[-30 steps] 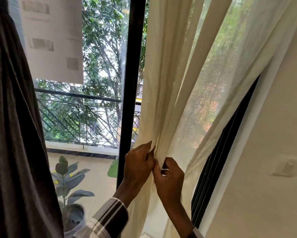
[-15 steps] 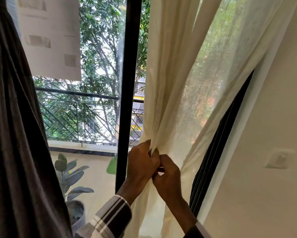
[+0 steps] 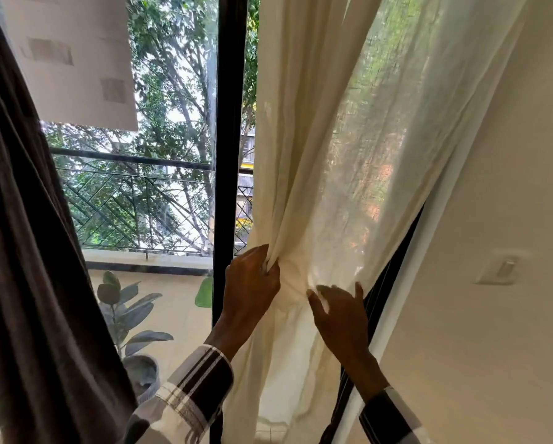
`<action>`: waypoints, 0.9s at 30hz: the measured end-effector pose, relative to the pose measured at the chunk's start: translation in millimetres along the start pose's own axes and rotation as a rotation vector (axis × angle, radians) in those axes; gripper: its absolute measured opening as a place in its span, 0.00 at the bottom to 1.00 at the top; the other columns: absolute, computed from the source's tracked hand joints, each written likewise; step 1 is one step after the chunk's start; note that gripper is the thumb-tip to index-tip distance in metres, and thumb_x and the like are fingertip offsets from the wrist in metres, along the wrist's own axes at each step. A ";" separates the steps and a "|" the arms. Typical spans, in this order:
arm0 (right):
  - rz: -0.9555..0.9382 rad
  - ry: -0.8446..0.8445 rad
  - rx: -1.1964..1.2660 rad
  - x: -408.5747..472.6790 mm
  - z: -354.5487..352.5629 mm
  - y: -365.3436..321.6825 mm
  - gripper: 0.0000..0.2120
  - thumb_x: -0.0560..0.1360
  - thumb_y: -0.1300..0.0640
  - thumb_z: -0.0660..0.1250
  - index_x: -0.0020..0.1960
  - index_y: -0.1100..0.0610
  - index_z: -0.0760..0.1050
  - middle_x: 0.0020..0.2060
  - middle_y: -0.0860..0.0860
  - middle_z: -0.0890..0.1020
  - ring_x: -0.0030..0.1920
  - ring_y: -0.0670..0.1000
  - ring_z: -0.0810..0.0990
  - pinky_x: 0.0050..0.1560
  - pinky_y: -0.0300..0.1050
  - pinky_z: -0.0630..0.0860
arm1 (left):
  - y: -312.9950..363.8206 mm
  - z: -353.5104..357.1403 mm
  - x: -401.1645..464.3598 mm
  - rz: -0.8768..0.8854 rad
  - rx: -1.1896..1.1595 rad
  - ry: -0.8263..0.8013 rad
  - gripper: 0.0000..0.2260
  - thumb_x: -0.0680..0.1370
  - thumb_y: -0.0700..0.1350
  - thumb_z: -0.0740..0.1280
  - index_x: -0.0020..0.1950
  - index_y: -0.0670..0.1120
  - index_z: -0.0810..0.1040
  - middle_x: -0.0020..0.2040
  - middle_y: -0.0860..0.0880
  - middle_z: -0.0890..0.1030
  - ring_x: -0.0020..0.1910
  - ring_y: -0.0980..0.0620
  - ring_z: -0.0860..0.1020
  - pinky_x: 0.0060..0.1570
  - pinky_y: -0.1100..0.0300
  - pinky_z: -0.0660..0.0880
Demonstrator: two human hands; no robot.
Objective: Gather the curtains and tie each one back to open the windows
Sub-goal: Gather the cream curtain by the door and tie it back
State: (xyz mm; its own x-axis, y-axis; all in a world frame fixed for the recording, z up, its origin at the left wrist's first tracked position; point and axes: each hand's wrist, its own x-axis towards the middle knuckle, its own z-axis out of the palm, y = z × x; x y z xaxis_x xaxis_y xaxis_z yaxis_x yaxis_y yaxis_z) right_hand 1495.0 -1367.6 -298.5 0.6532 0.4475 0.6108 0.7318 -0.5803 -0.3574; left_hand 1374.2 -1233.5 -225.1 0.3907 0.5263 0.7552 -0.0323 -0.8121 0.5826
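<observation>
A sheer cream curtain [image 3: 342, 161] hangs over the right window pane, bunched into folds at waist height. My left hand [image 3: 252, 283] pinches those gathered folds just right of the black window frame [image 3: 228, 123]. My right hand [image 3: 339, 307] is spread, fingers straight, against the curtain's right part, a hand's width from the left hand. A dark brown curtain [image 3: 22, 251] hangs down the left side of the view, with neither hand on it.
A white wall [image 3: 493, 283] with a light switch [image 3: 502, 267] stands close on the right. Through the glass I see a balcony railing [image 3: 134, 200], trees and a potted plant [image 3: 124, 315].
My right hand has let go of the folds, opened and moved right along the curtain. My left hand keeps its pinch on the gathered fabric, now drawn a little further right.
</observation>
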 end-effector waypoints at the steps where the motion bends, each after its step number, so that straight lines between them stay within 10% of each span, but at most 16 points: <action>1: -0.051 -0.009 -0.094 -3.4 2.7 4.1 0.25 0.80 0.38 0.53 0.52 0.52 0.83 0.41 0.49 0.86 0.49 0.48 0.84 0.77 0.53 0.50 | -1.2 -0.7 0.3 0.002 0.003 -0.002 0.02 0.73 0.39 0.70 0.43 0.42 0.81 0.36 0.48 0.83 0.33 0.50 0.79 0.35 0.59 0.77; 8: -0.232 -0.029 -0.355 -15.2 -5.4 19.5 0.10 0.77 0.46 0.67 0.59 0.43 0.79 0.26 0.49 0.79 0.35 0.52 0.82 0.74 0.64 0.48 | 0.8 -2.3 1.5 0.020 0.051 0.006 0.01 0.73 0.37 0.71 0.43 0.41 0.81 0.37 0.47 0.83 0.32 0.51 0.78 0.35 0.62 0.74; 12: -0.112 -0.428 -0.442 -23.8 -20.5 20.1 0.27 0.84 0.49 0.55 0.76 0.32 0.48 0.44 0.50 0.83 0.62 0.52 0.78 0.66 0.80 0.40 | -0.3 -3.0 3.2 0.023 0.085 0.014 0.02 0.72 0.37 0.71 0.40 0.41 0.80 0.34 0.47 0.81 0.30 0.51 0.76 0.34 0.63 0.72; 15: -0.070 -0.426 -0.324 -40.4 -17.4 39.4 0.35 0.82 0.45 0.56 0.74 0.32 0.31 0.50 0.47 0.82 0.58 0.47 0.79 0.71 0.77 0.43 | -2.0 -4.4 3.5 0.013 0.099 0.016 0.02 0.72 0.38 0.71 0.41 0.42 0.79 0.35 0.47 0.81 0.31 0.49 0.77 0.34 0.61 0.73; 22: 0.379 0.629 0.189 -20.6 -61.5 53.1 0.44 0.70 0.49 0.76 0.78 0.56 0.57 0.72 0.58 0.66 0.72 0.57 0.63 0.64 0.60 0.71 | -8.1 0.2 -9.8 -0.022 0.074 -0.026 0.05 0.72 0.39 0.71 0.46 0.42 0.79 0.39 0.47 0.81 0.35 0.49 0.78 0.37 0.57 0.78; 27: 0.668 0.288 0.717 4.4 -84.7 82.3 0.41 0.63 0.44 0.81 0.71 0.55 0.69 0.66 0.54 0.76 0.65 0.54 0.76 0.65 0.58 0.75 | -10.2 -0.9 -16.5 -0.041 0.045 -0.044 0.09 0.69 0.37 0.71 0.48 0.41 0.78 0.41 0.48 0.79 0.35 0.49 0.77 0.35 0.61 0.73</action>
State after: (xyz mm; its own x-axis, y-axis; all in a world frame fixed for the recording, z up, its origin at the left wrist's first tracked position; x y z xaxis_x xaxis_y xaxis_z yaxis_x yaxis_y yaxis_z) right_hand 1541.7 -1471.1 -265.4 0.9681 -0.0541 0.2448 0.2412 -0.0654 -0.9683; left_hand 1367.2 -1233.7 -243.3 0.4307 0.5488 0.7164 0.0257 -0.8010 0.5981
